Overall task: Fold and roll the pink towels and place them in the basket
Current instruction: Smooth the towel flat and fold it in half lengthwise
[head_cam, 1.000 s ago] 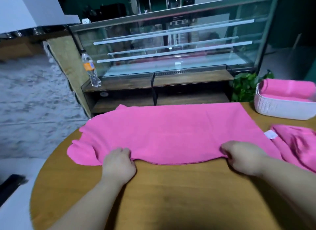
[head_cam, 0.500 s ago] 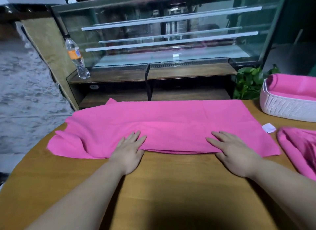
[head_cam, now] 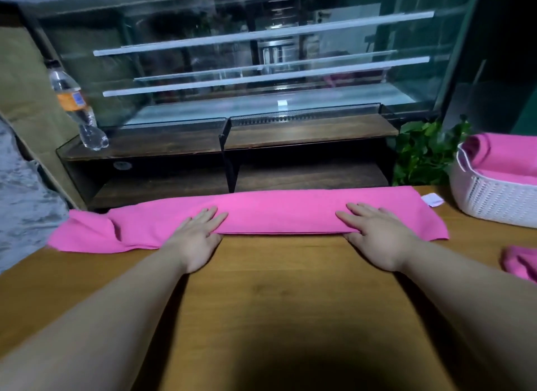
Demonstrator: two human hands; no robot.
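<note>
A pink towel (head_cam: 279,213) lies folded into a long band across the far side of the round wooden table (head_cam: 279,303). My left hand (head_cam: 199,233) presses flat on its near fold, left of centre, fingers straight. My right hand (head_cam: 374,230) lies flat on the same fold towards the right. The towel's left end is rumpled and its white tag (head_cam: 432,199) sticks out at the right end. A white woven basket (head_cam: 491,204) at the right edge holds a pink towel (head_cam: 505,158). Another loose pink towel (head_cam: 523,262) lies at the right, partly out of frame.
Behind the table stands a glass display case (head_cam: 261,70) with a dark wooden shelf (head_cam: 220,143) below it. A plastic bottle (head_cam: 75,105) stands on that shelf at the left. A green plant (head_cam: 424,155) sits beside the basket.
My hands let go of the near edge they gripped, opened flat, and pushed the fold away from me. The towel went from a wide sheet to a narrow band.
</note>
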